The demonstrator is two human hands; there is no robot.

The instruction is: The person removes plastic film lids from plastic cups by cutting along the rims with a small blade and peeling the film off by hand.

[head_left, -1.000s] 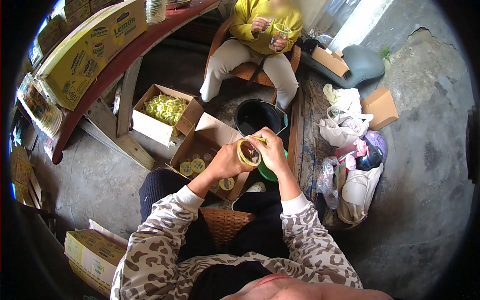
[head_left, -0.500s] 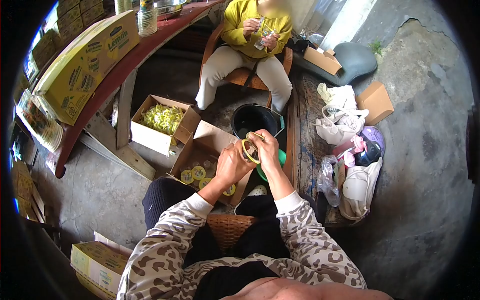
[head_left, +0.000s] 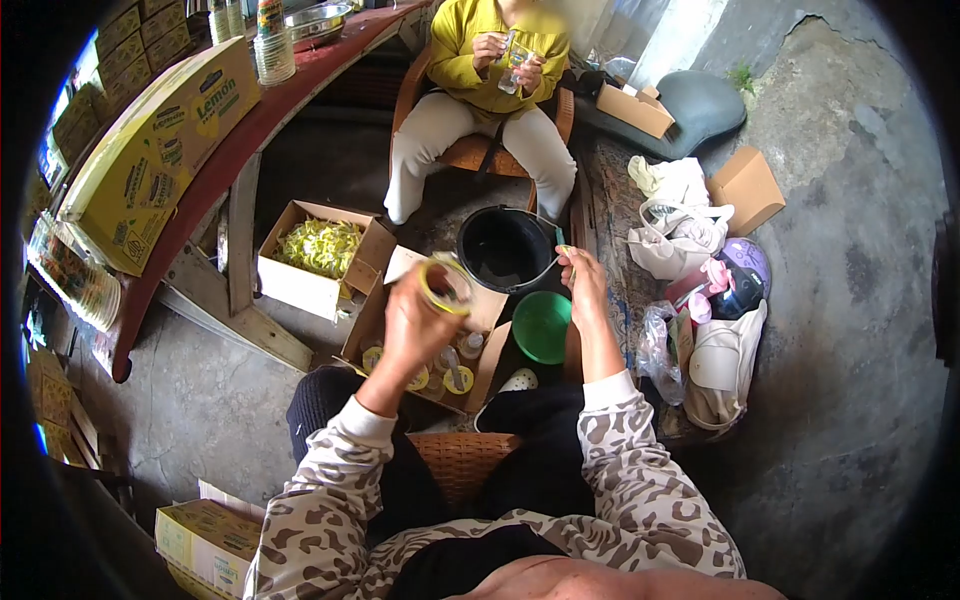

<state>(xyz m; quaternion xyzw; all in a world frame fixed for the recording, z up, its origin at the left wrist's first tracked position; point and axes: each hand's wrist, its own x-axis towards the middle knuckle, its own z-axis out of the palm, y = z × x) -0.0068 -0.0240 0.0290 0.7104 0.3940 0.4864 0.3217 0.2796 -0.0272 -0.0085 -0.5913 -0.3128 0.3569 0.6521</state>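
OK, L hand (head_left: 418,325) grips yellow-rimmed cup (head_left: 447,287), R hand (head_left: 584,283) pinches sth small (head_left: 565,250) nr bucket (head_left: 488,216) rim, open gap btwn

Looks like a small informal workshop/packing rm, poss. part of a home; can't tell which. Rough grey concrete floor (head_left: 840,400), cracked & patchy. Long yellow printed cardboard carton (head_left: 165,150) marked "Lemon" on red-topped table (head_left: 188,218) w/ tall stacks of clear plastic cups (head_left: 272,55); more stacked cartons (head_left: 128,60) in bkgd. Open brown cardboard box (head_left: 295,285) of yellow-green strips, round black bucket (head_left: 500,245) & round green basin (head_left: 542,328) on flr. Home-like bits: brown wooden armchair (head_left: 470,155) w/ seated co-worker (head_left: 500,60), pale cloth bags (head_left: 675,240) on patterned bench (head_left: 610,210).
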